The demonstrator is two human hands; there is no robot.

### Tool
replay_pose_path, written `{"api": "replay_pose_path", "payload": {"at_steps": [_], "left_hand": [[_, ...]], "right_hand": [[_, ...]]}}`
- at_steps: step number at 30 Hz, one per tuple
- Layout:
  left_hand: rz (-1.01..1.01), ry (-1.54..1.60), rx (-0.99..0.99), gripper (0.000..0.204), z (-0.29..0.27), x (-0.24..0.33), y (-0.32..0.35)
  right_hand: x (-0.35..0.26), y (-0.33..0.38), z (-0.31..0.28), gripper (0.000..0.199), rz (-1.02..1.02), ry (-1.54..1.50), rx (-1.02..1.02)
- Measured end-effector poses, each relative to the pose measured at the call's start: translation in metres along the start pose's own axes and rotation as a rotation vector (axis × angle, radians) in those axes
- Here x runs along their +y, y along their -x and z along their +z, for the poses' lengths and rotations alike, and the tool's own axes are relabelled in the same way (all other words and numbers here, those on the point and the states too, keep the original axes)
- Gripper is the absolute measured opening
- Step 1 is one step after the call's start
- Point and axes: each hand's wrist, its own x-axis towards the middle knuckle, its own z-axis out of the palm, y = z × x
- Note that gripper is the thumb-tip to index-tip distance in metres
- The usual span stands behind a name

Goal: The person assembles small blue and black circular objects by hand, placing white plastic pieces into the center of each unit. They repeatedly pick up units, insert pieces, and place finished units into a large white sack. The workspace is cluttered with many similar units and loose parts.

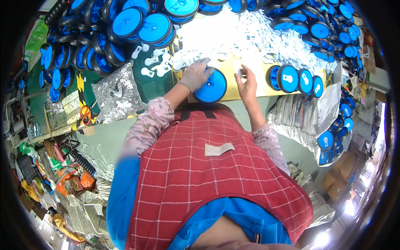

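One black-rimmed blue wheel (pixel 211 86) sits at the yellow worktop's (pixel 234 92) front edge, gloved left hand (pixel 196 76) holding its upper-left rim with bent fingers, right hand (pixel 247 85) half-curled nearby, contents indiscernible.

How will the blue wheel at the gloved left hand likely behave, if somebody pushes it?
The blue wheel would probably slide more than roll, since its broad face points up. Stood on its round black rim, it might roll easily. It looks like hard plastic, so likely stiff.
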Motion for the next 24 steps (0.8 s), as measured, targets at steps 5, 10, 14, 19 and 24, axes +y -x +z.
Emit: {"api": "replay_pose_path", "payload": {"at_steps": [5,10,14,19,24], "left_hand": [[-0.298,0.702,-0.241,0.044,0.04,-0.057,0.018],[-0.462,1.129,-0.229,0.056,0.045,-0.042,0.046],[-0.308,0.555,-0.206,0.057,0.031,-0.033,0.045],[-0.319,0.483,-0.208,0.058,0.023,-0.031,0.053],[-0.014,0.135,-0.176,0.033,0.003,-0.066,0.026]], "right_hand": [[-0.082,0.039,0.0,0.032,-0.262,0.051,-0.192],[-0.083,0.047,0.026,0.035,-0.286,0.198,-0.137],[-0.074,0.028,0.032,0.059,-0.076,0.128,-0.139],[-0.076,-0.019,0.019,0.079,0.181,0.041,-0.646],[0.006,-0.05,-0.027,0.074,0.147,-0.062,-0.687]]}}
